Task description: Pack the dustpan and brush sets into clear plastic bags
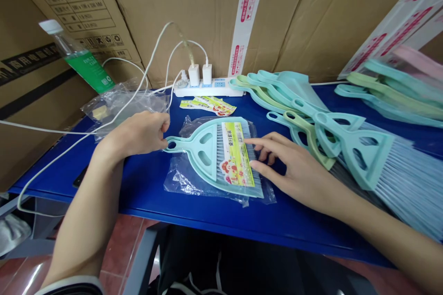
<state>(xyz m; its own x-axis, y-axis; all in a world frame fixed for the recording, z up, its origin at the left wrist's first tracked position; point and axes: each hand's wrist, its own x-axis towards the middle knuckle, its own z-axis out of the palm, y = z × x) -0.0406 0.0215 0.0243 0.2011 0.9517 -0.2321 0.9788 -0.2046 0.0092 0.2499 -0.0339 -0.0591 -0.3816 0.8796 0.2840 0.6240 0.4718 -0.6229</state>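
A light-blue dustpan lies flat in front of me with a small brush nested on it. A printed yellow-green label card lies across the bristles. Crinkled clear plastic bag shows around the set; I cannot tell whether it fully encloses it. My left hand is closed at the end of the handle, its fingertips partly hidden. On the other side, my right hand has its fingers apart, the index fingertip at the label's edge and the thumb near the bristles.
Several loose brushes and dustpans pile up on the right of the blue table. Spare label cards lie before a power strip. White cables cross the left side, near a bottle and clear plastic bags. Cardboard boxes stand behind.
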